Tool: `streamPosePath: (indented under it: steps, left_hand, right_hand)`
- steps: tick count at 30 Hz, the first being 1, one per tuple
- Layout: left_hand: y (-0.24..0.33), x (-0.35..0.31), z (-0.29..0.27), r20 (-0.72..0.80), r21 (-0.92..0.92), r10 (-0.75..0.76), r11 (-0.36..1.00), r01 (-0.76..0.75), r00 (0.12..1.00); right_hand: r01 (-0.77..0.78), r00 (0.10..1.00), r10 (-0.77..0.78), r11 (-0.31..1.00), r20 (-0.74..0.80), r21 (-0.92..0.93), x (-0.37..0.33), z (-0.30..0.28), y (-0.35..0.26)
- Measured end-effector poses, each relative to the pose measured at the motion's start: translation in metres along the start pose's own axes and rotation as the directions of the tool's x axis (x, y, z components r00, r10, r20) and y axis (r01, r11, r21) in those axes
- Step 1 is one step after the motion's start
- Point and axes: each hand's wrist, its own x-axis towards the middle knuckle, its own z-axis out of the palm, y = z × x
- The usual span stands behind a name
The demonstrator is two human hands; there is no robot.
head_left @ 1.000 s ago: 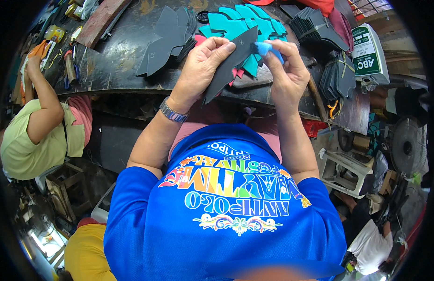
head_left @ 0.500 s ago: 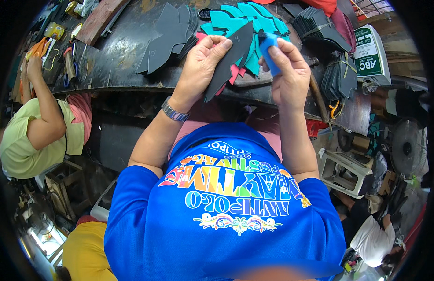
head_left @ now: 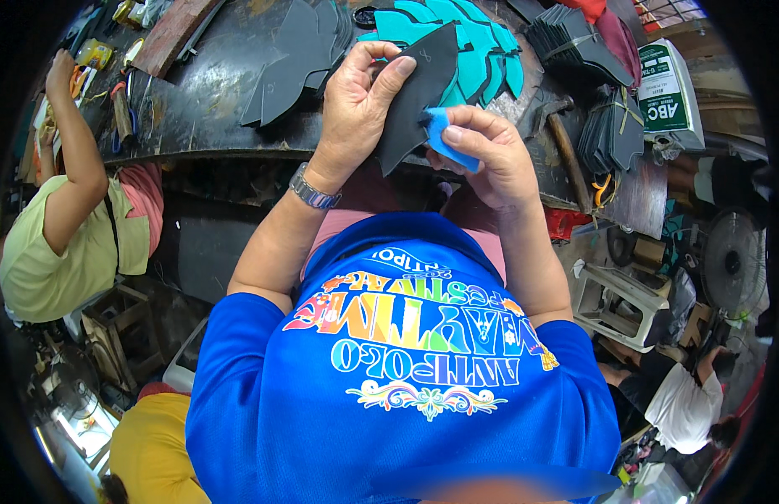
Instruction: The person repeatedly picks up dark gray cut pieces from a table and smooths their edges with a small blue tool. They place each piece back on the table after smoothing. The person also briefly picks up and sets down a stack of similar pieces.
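head view: dark piece (head_left: 416, 97) held up near the table (head_left: 205, 113) edge
left hand (head_left: 360, 101): thumb and fingers pinch it
right hand (head_left: 490, 160): curled, pinching a blue pad (head_left: 452, 149) at its side
teal pieces (head_left: 472, 65): fanned out, can't tell if done
work left: dark piece looks part done

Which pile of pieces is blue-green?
The fanned teal pile of flat pieces, partly behind the dark pointed piece in the left hand, unlike the grey pile on its left and grey banded stacks on its right.

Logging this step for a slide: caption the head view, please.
Left hand holds a dark cut piece while the right hand holds a dark-tipped blue pad at its edge.
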Motion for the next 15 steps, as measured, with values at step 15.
streamPosePath:
  steps: [15]
  left_hand:
    - [-0.005,0.004,-0.009,0.006,0.213,0.037,0.976,-0.038,0.999]
  right_hand:
    - [0.026,0.997,-0.032,0.997,-0.077,-0.077,-0.012,-0.011,0.004]
